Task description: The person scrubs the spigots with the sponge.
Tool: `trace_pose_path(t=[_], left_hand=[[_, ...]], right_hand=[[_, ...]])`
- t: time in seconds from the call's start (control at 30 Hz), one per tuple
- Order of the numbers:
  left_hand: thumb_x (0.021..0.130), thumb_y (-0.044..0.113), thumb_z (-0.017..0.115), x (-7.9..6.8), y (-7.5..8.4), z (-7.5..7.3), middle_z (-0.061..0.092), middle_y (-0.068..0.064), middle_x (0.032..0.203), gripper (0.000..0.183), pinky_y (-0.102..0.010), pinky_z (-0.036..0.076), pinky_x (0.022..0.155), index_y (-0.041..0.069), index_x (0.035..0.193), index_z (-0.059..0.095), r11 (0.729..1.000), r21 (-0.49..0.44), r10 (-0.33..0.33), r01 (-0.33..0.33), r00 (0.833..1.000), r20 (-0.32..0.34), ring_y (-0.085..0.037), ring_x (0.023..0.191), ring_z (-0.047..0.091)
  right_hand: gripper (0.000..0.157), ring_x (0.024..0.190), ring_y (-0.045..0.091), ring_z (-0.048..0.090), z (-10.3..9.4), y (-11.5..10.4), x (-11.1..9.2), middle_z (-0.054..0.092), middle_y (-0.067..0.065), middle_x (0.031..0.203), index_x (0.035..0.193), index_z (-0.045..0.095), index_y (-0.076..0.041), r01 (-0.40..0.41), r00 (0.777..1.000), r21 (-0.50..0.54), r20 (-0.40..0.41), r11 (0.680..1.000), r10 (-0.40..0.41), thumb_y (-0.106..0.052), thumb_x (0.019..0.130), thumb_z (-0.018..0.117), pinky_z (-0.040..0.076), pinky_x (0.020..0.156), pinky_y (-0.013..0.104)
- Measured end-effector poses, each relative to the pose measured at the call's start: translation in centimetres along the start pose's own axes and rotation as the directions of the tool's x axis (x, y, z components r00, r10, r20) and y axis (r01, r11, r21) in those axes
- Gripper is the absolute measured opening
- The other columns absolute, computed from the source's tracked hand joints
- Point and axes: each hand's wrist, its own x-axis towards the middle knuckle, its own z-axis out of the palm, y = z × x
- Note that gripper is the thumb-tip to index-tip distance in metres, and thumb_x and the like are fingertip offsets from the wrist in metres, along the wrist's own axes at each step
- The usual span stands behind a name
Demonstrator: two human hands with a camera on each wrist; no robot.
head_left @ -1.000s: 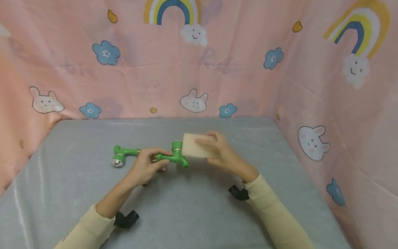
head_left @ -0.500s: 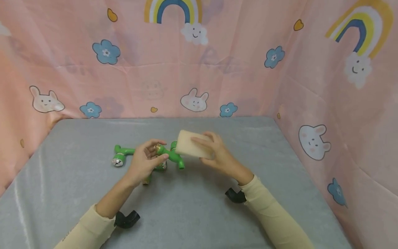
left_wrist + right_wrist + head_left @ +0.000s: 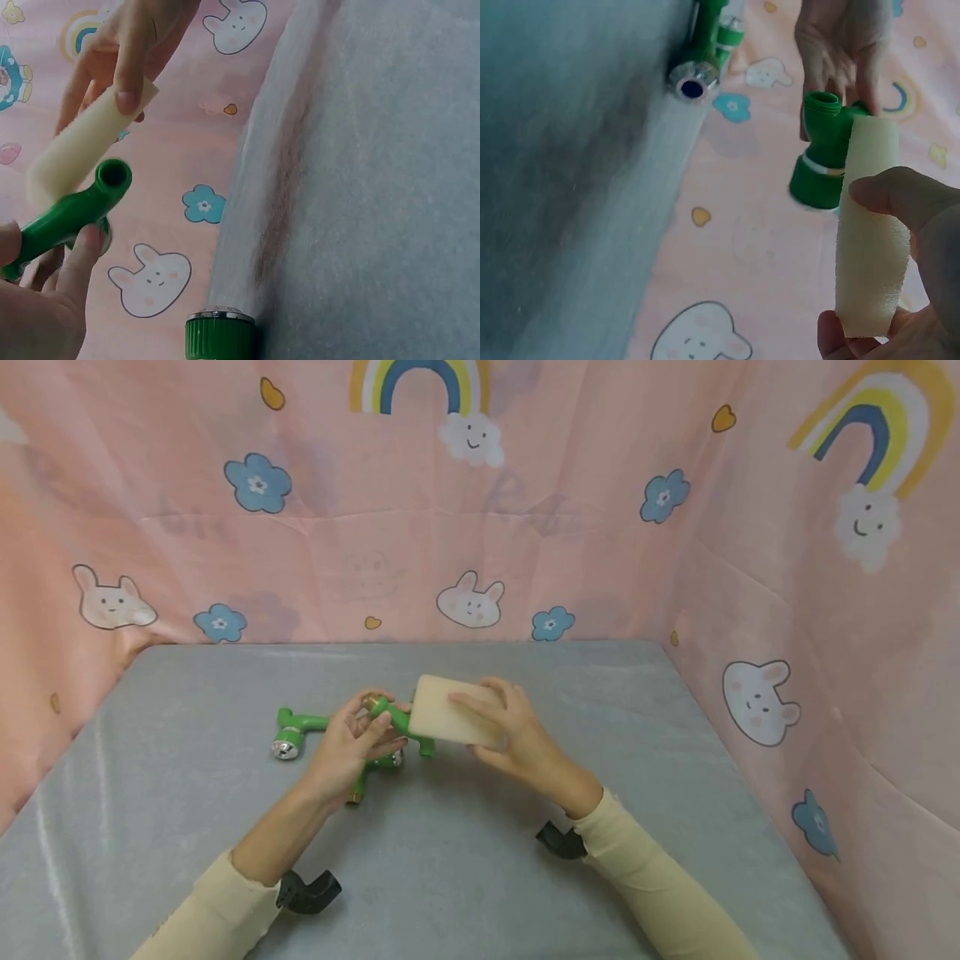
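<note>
My left hand (image 3: 341, 760) holds a green tap (image 3: 396, 718) raised over the table, its brass threaded end up between thumb and fingers. A cream sponge block (image 3: 450, 710) is gripped in my right hand (image 3: 525, 739), thumb on one broad face and fingers on the other. In the head view the sponge overlaps the tap and hides its knob. The left wrist view has the tap's open spout (image 3: 114, 174) close beside the sponge (image 3: 82, 146). Seen from the right wrist, the tap's ribbed knob (image 3: 815, 186) hangs just beside the sponge's edge.
On the grey cloth-covered table (image 3: 465, 868), a second green tap (image 3: 303, 723) lies left of my left hand. A third green tap (image 3: 358, 785) lies partly hidden below that hand. A pink patterned curtain (image 3: 360, 527) rises behind and along the sides.
The left hand has turned the tap, so its threaded end now points up and left. The right hand has moved the sponge left, over the tap's knob in the head view.
</note>
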Motion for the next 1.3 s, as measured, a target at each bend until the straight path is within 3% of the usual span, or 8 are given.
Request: trace_pose_path(t=[0.2,0.33,0.47,0.6,0.73,0.83,1.0,1.3], left_hand=[[0.109,0.034,0.039,0.2,-0.2,-0.2,0.038,-0.019,0.157,0.023,-0.032,0.055,0.103,0.021,0.128,0.037,1.0,-0.03,0.008,-0.006,0.999,0.049,-0.012,0.118,0.067],[0.108,0.042,0.034,0.3,-0.1,-0.4,0.027,-0.025,0.164,0.017,-0.039,0.053,0.106,0.031,0.121,0.031,0.998,-0.056,-0.015,0.021,0.994,0.11,-0.022,0.124,0.064],[0.109,0.044,0.032,0.2,-0.1,-0.2,0.025,-0.023,0.165,0.019,-0.046,0.052,0.107,0.03,0.121,0.028,0.998,-0.035,-0.044,0.05,0.985,0.168,-0.028,0.128,0.061],[0.109,0.03,0.045,0.1,-0.4,0.5,0.045,-0.016,0.152,0.023,-0.042,0.058,0.098,0.025,0.123,0.028,0.999,-0.033,-0.03,0.037,0.98,0.198,-0.018,0.119,0.067],[0.098,0.001,0.062,-0.2,-0.7,0.9,0.057,0.001,0.129,0.046,-0.029,0.06,0.087,0.019,0.123,0.028,0.998,-0.048,0.042,-0.034,0.981,0.19,-0.01,0.107,0.069],[0.091,-0.008,0.066,-0.3,-0.9,1.0,0.057,-0.003,0.134,0.059,-0.023,0.057,0.084,0.019,0.125,0.026,0.997,-0.046,0.065,-0.057,0.98,0.186,-0.01,0.106,0.069],[0.094,-0.007,0.062,-0.2,-0.9,0.9,0.039,-0.028,0.155,0.071,-0.019,0.053,0.076,0.02,0.144,0.02,1.0,-0.001,0.021,-0.021,0.99,0.141,-0.007,0.109,0.068],[0.102,0.006,0.054,-0.1,-0.8,0.5,0.039,-0.026,0.158,0.08,-0.02,0.049,0.073,0.024,0.163,0.005,0.994,0.095,-0.056,0.049,0.996,0.069,-0.005,0.1,0.069]], right_hand=[[0.065,0.128,0.045,0.044,-0.9,1.5,-0.1,0.047,0.027,0.137,0.137,0.063,-0.015,-0.075,0.997,-0.041,0.033,0.996,0.076,0.004,0.077,0.079,0.053,0.097,0.057],[0.063,0.129,0.045,0.041,-2.3,2.1,-0.2,0.044,0.025,0.14,0.137,0.063,-0.014,-0.12,0.993,0.004,0.013,0.993,0.12,0.004,0.078,0.075,0.053,0.093,0.057],[0.062,0.124,0.042,0.043,-2.4,1.3,0.0,0.048,0.023,0.138,0.136,0.063,-0.015,-0.034,0.999,0.035,-0.036,0.999,0.035,0.0,0.078,0.077,0.051,0.091,0.054],[0.062,0.123,0.041,0.048,-1.3,0.4,0.0,0.05,0.024,0.136,0.137,0.062,-0.016,0.068,0.998,0.004,-0.005,0.998,-0.068,-0.004,0.08,0.079,0.052,0.094,0.055],[0.064,0.127,0.042,0.045,-0.5,-0.1,-0.1,0.048,0.024,0.139,0.139,0.061,-0.017,0.064,0.997,0.002,0.034,0.998,-0.064,0.0,0.08,0.08,0.055,0.094,0.055],[0.067,0.129,0.041,0.043,-0.4,-0.2,-0.2,0.047,0.023,0.14,0.139,0.061,-0.018,0.038,0.998,-0.002,0.049,0.999,-0.038,0.002,0.079,0.081,0.056,0.095,0.055],[0.069,0.129,0.041,0.045,-0.7,0.2,-0.2,0.048,0.023,0.14,0.14,0.061,-0.019,0.037,0.997,-0.044,0.062,0.998,-0.035,0.002,0.077,0.083,0.056,0.095,0.054],[0.066,0.127,0.043,0.044,-2.0,1.1,-0.2,0.048,0.024,0.136,0.136,0.064,-0.017,-0.039,0.999,-0.046,0.021,0.998,0.04,0.003,0.076,0.08,0.053,0.096,0.056]])
